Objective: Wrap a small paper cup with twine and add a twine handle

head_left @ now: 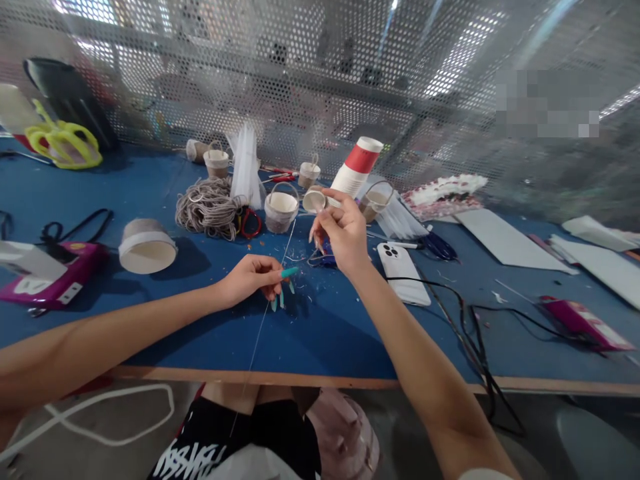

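Note:
Above the blue table, my left hand has its thumb and fingers pressed together, with long turquoise nails. A thin pale thread runs past its fingers, from near the small baskets down over the table edge. My right hand is raised further back, its thumb and forefinger pinched at the rim of a small wrapped cup whose opening faces me. A small handled basket stands just left of that cup. Another handled basket is behind my right hand.
Grey cord, white sticks and stacked paper cups stand at the back. A larger wrapped cup lies at left. A white phone and black cables are at right. A perforated metal screen rises behind.

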`<state>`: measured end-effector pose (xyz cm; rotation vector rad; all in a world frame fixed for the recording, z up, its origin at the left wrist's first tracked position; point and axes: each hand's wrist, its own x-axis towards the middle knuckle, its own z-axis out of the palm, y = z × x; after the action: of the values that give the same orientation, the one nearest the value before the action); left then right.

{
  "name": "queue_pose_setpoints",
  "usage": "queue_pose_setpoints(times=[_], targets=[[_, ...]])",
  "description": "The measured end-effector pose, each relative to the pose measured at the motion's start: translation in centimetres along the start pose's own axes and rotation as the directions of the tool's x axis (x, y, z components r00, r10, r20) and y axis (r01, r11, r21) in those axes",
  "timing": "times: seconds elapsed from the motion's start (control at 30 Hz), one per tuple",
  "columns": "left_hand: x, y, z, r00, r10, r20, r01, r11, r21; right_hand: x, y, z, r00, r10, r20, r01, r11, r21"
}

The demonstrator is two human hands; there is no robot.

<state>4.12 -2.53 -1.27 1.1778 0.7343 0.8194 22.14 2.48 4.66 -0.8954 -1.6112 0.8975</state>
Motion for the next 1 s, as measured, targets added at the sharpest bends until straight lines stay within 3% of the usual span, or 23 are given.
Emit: queue_pose_setpoints(times=[0.27,0.53,0.73,1.0], targets=[[0.04,-0.07,0.12,1.0,-0.004,0.018,0.003,0.999,0.036,-0.36,0.69,0.46,0.999,-0.011,0.039,0.016,0.993,-0.118],[-0.05,0.18,0.28,1.0,-0.003,0.007,0.003,0.999,0.042,-0.44,0.85,0.37,0.997,-0.053,0.06,0.057,0.996,-0.068],[-0.03,0.06,0.16,1.0,-0.003,0.017,0.002,0.999,0.043,-0.62,0.64,0.38,0.995,0.001,0.103,0.013,0.99,-0.141],[0.0,-0.03,0.08,0.999,0.009,0.031,-0.01,0.999,0.032,-0.45,0.83,0.06,0.989,-0.044,0.144,0.063,0.989,-0.13]])
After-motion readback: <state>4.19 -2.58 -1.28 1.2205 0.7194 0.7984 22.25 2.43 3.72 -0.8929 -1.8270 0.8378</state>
